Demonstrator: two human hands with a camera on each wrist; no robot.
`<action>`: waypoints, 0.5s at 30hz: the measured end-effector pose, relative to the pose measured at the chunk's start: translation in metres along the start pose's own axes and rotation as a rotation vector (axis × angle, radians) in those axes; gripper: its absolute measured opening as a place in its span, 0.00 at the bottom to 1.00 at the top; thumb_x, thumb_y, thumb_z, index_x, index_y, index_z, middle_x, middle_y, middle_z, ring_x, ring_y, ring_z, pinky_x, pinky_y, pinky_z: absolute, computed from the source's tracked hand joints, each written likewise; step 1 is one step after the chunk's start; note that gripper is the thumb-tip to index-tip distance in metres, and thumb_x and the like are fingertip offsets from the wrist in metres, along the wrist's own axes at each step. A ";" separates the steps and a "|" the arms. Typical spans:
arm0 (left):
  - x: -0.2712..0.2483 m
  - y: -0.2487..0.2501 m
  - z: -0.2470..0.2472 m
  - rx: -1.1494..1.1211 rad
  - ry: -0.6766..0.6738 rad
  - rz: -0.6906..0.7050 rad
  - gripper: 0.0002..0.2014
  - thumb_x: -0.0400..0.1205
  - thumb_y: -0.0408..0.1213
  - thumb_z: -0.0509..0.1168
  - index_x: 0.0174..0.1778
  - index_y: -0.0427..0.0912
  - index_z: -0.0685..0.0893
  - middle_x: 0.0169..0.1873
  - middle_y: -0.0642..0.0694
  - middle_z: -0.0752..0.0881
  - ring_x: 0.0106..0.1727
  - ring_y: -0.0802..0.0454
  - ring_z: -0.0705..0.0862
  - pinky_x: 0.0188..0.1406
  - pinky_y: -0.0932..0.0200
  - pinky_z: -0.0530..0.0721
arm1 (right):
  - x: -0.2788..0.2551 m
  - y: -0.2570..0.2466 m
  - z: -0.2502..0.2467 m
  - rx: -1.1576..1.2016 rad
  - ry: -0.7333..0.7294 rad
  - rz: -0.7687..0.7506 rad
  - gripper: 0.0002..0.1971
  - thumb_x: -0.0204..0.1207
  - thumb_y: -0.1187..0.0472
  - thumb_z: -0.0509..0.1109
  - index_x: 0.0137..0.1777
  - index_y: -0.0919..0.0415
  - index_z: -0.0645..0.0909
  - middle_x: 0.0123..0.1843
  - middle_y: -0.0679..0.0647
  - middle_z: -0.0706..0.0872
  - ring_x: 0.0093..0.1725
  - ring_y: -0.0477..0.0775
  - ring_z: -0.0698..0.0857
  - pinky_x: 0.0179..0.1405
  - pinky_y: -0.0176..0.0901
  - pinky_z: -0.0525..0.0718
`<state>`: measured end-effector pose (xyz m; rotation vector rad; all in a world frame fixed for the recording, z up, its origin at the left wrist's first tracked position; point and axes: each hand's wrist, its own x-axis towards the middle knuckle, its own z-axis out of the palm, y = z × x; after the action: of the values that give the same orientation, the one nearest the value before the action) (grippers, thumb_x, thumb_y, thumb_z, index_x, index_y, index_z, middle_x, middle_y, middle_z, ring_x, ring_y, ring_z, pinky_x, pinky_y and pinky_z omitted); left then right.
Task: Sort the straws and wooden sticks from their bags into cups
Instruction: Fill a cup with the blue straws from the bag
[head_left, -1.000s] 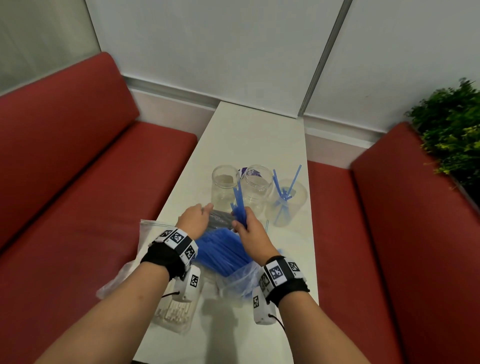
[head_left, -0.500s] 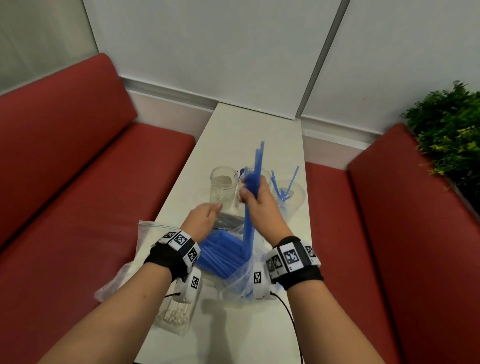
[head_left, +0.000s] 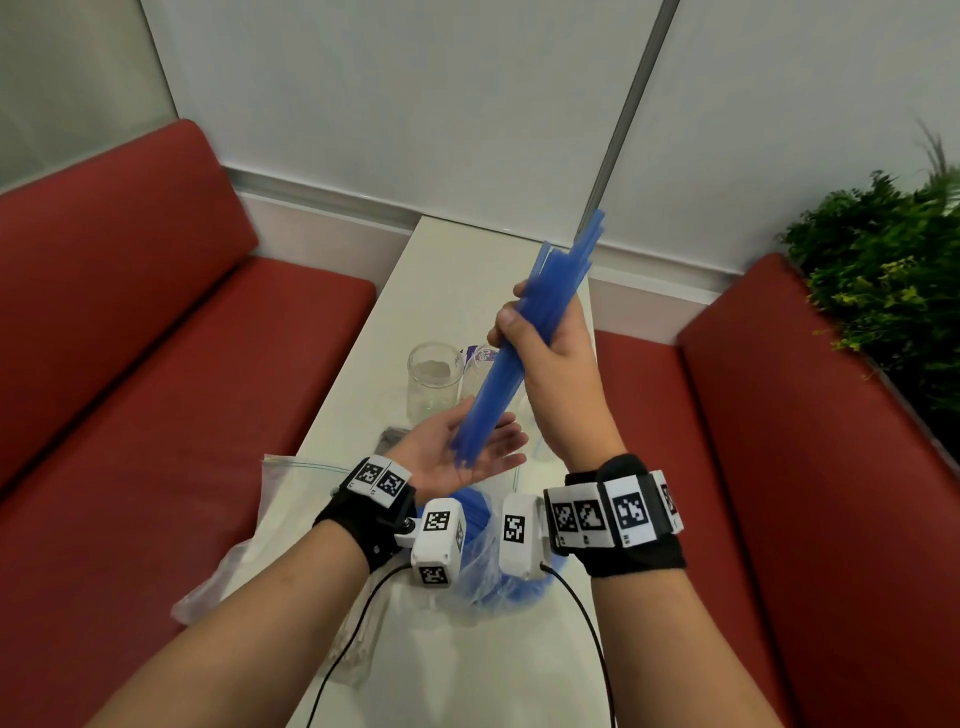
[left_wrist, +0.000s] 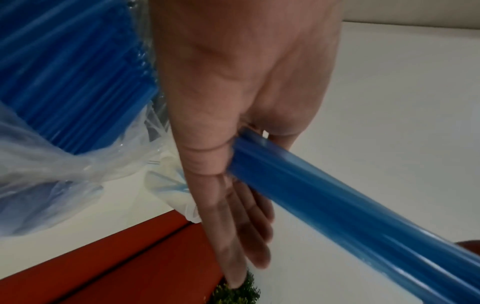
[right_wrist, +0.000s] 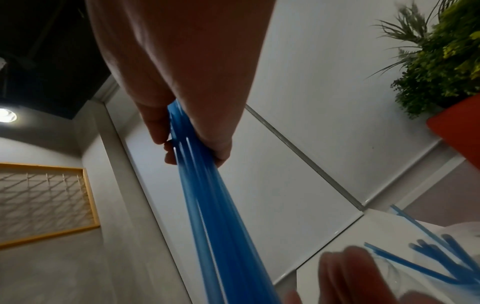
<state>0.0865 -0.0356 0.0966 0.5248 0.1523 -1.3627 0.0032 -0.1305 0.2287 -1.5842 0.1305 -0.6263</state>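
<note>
Change: the right hand (head_left: 550, 358) has lifted a bundle of blue straws (head_left: 524, 343) clear of the bag (head_left: 470, 566) — it was still at the bag's mouth a second ago.
Meaning: likely squaring the ends before cupping.
Right fingers: clenched round the bundle.
Left hand (head_left: 462, 452): flat and released, palm touching the bundle's lower ends.
Room: clear cup (head_left: 434, 382) just beyond; table (head_left: 467, 260) narrow — red seats either side.

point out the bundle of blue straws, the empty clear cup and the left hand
bundle of blue straws (head_left: 540, 306), head view, shaft above the grip
empty clear cup (head_left: 434, 387), head view, side wall
left hand (head_left: 457, 452), head view, open palm
</note>
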 end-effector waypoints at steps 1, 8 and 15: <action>0.000 -0.003 0.001 0.005 -0.023 -0.017 0.20 0.78 0.38 0.71 0.56 0.23 0.87 0.55 0.30 0.86 0.56 0.35 0.88 0.57 0.34 0.86 | -0.002 0.000 0.000 -0.009 0.004 0.007 0.10 0.85 0.64 0.70 0.63 0.52 0.77 0.47 0.51 0.84 0.47 0.50 0.87 0.56 0.47 0.87; 0.008 -0.017 -0.005 -0.059 -0.001 -0.236 0.15 0.84 0.42 0.67 0.51 0.29 0.84 0.42 0.33 0.87 0.42 0.38 0.90 0.37 0.42 0.91 | -0.004 0.000 -0.004 -0.015 0.032 0.029 0.10 0.83 0.64 0.72 0.59 0.50 0.79 0.43 0.51 0.86 0.41 0.53 0.87 0.51 0.50 0.88; 0.002 -0.018 -0.004 0.099 0.006 -0.323 0.15 0.82 0.48 0.68 0.38 0.40 0.81 0.29 0.44 0.84 0.22 0.53 0.82 0.15 0.64 0.83 | 0.010 -0.025 -0.014 -0.008 0.048 -0.104 0.19 0.80 0.69 0.74 0.67 0.55 0.76 0.43 0.55 0.85 0.37 0.57 0.88 0.49 0.55 0.91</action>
<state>0.0704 -0.0372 0.0876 0.6056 0.1808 -1.6900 -0.0019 -0.1441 0.2549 -1.5920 0.0870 -0.7462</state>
